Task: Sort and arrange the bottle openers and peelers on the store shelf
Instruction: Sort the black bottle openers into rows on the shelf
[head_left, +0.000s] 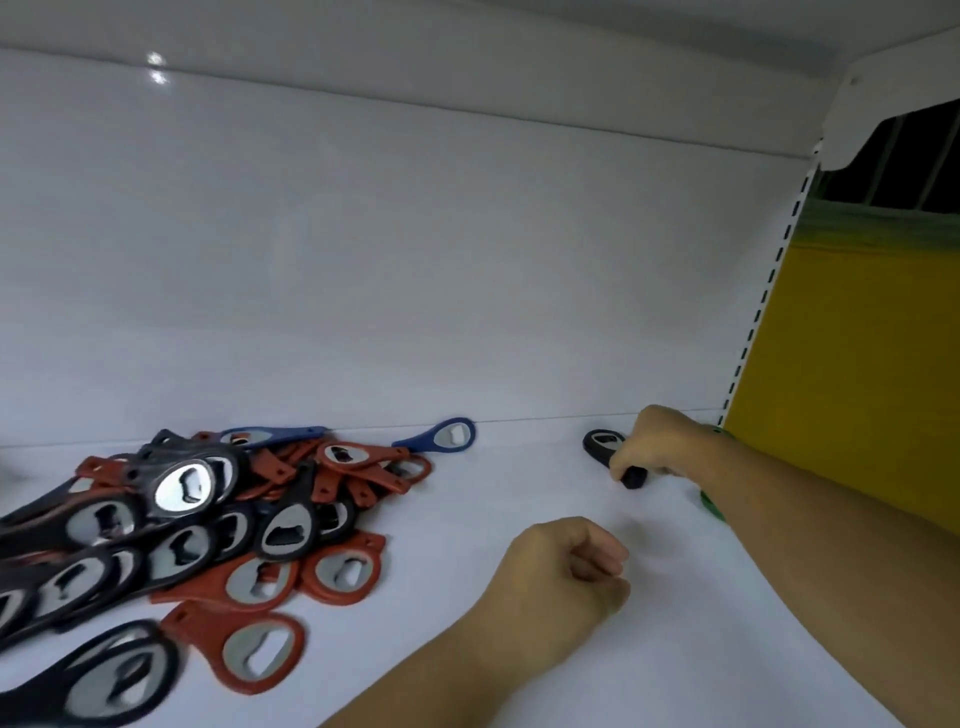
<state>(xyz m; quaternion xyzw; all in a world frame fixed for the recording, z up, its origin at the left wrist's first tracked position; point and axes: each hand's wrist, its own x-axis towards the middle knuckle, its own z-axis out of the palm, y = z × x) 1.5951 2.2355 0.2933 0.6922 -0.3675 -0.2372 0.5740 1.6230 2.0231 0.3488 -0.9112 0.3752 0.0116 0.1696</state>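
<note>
Two hands are over the white shelf (493, 493): the right hand (657, 444) has its fingers curled round the handle of a black bottle opener (602, 441) lying near the back right corner. The left hand (566, 566) is closed in a fist with nothing visible in it. A loose pile of bottle openers (270, 519) in red, black and blue lies at the left, well apart from both hands.
</note>
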